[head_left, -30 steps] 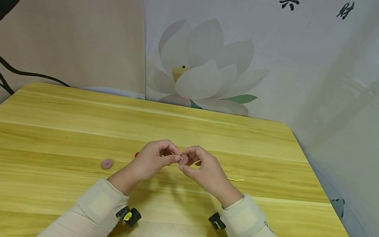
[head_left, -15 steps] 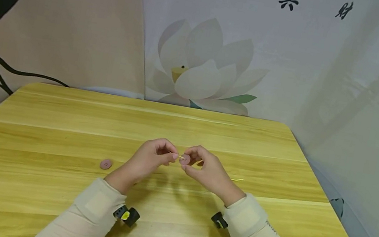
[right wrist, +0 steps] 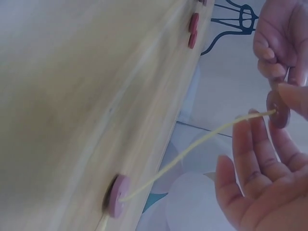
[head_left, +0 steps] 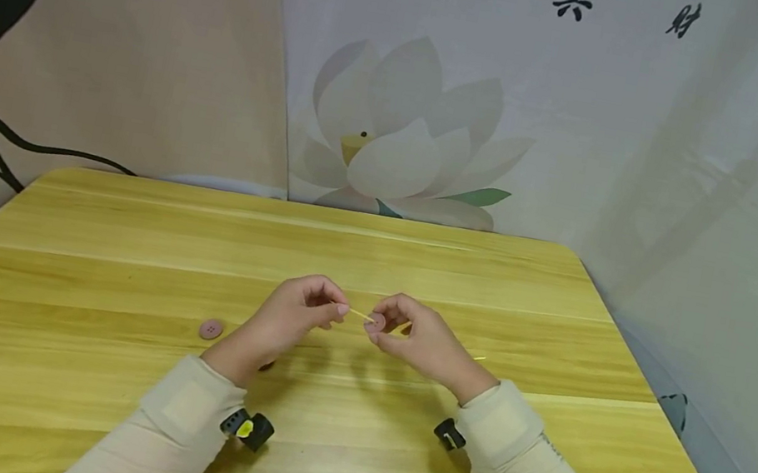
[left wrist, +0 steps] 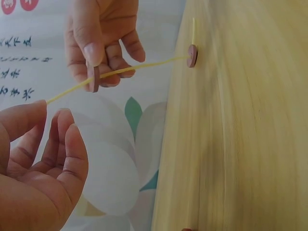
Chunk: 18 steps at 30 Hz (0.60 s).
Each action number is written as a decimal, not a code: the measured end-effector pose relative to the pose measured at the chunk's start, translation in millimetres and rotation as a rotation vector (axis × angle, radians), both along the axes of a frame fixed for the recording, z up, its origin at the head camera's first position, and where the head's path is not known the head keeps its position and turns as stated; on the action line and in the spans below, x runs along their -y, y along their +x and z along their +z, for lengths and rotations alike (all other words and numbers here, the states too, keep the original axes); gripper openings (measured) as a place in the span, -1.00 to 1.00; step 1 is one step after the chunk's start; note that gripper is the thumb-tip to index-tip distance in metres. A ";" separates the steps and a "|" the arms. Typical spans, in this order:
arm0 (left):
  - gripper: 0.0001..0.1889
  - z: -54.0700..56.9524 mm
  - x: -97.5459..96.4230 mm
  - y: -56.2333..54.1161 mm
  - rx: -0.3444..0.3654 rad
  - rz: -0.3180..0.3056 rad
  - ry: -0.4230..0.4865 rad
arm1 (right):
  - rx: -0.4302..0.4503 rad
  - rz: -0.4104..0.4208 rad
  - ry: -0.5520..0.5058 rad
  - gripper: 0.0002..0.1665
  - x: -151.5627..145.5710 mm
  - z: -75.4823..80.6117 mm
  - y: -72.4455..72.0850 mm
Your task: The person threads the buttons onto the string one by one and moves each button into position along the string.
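My right hand (head_left: 422, 347) pinches a pinkish-brown button (head_left: 375, 323) by its edge between thumb and fingers. A yellow cord (left wrist: 72, 90) passes through that button. To its left, my left hand (head_left: 283, 325) pinches the cord's end between thumb and forefinger, and the stretch between the hands is taut. On the other side of the held button, the cord runs down to a second pinkish button (right wrist: 119, 196) threaded on it at the tabletop. In the head view my right hand hides that second button.
On the wooden table (head_left: 93, 389) a loose four-hole button (head_left: 211, 329) lies left of my left hand. Part of another dark one (head_left: 266, 366) shows by the left wrist. Two red buttons (right wrist: 194, 23) appear in the right wrist view. A printed cloth backdrop (head_left: 405, 131) stands behind.
My left hand has moved left, away from the held button, and a longer length of cord shows between them. My right hand has shifted slightly right with the button.
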<state>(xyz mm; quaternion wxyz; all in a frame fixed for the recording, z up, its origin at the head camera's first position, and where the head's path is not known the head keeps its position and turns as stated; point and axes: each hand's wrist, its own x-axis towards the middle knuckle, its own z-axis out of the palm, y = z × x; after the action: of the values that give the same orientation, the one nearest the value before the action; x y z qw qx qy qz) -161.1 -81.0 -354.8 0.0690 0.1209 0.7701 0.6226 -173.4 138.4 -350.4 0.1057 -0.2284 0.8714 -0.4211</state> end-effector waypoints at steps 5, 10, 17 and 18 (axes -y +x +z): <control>-0.90 0.6 0.2 0.1 0.011 0.008 -0.003 | 0.015 0.007 0.025 -0.69 -3.8 -1.5 -3.6; -0.90 0.9 0.4 -0.1 0.017 0.014 -0.003 | 0.012 0.008 0.045 -0.70 -6.9 -1.4 -6.3; -0.91 1.1 1.9 -0.7 0.025 0.021 -0.004 | 0.018 -0.009 0.082 -0.68 -13.2 -5.4 -11.2; -0.90 1.2 2.1 -0.9 0.027 0.022 -0.004 | 0.019 -0.011 0.085 -0.68 -14.1 -6.2 -11.7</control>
<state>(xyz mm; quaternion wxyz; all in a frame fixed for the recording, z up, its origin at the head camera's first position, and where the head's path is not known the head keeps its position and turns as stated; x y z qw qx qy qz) -162.0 -83.2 -353.7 0.0725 0.1039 0.7716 0.6234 -185.1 152.5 -356.6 0.1215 -0.2149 0.8888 -0.3862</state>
